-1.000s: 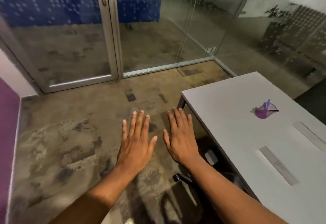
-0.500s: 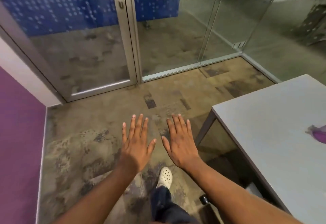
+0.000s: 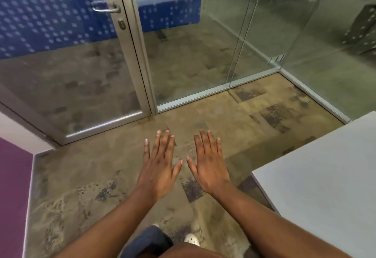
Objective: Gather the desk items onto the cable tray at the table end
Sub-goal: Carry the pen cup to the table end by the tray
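Observation:
My left hand (image 3: 159,168) and my right hand (image 3: 209,164) are held out flat, palms down, side by side above the carpet, fingers spread and holding nothing. A corner of the white table (image 3: 325,176) shows at the right edge, to the right of my right hand and apart from it. No desk items and no cable tray are in view.
A glass door (image 3: 77,70) with a metal handle (image 3: 105,8) stands ahead on the left, with glass wall panels (image 3: 203,44) to its right. A purple wall (image 3: 12,196) runs along the left. My leg and white shoe (image 3: 192,239) show below on patterned carpet.
The view has swung left and away from the table: the purple item and the table's slots have left the frame. Both hands stay flat and empty, now slightly further apart.

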### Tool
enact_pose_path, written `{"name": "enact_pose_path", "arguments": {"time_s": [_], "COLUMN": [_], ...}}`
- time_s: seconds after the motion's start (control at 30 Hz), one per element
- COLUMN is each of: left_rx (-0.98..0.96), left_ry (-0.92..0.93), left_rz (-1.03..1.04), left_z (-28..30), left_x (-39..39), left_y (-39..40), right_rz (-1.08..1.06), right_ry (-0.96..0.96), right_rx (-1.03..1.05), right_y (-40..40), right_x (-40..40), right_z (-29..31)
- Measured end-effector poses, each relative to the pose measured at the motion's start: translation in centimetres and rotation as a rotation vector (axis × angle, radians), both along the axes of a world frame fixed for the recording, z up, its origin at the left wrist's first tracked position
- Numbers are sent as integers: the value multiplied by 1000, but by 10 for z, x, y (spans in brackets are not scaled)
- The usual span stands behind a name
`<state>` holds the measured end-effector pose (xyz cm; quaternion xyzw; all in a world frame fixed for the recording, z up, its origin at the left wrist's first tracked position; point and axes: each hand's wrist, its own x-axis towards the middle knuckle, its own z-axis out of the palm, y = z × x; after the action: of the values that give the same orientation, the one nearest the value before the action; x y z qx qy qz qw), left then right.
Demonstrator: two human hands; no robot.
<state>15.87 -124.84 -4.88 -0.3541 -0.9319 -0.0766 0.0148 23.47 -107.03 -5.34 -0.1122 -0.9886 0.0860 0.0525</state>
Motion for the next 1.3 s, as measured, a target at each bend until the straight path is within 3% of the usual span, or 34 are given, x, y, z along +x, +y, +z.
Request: {"name": "enact_pose_path", "arguments": {"time_s": [0.3,0.6,0.97,1.3], "left_rx": [21,40,64,91], "left_ry": [22,19,74,100], "left_rz": [-150,-406,-724,-982], "left_z": [-18,-1,-7,1], "left_x": [-164,-316,-356,-316], "left_y": [109,234,414,614], "right_rz": [-167,-451,-769,-992], "right_ry": [-35,-37,14,-5], "right_rx": [48,77,44,22], "right_y": [102,196,320,474], "right_x": [-123,-233,-248,-200], "right_z": [-13,7,-9,-11]}}
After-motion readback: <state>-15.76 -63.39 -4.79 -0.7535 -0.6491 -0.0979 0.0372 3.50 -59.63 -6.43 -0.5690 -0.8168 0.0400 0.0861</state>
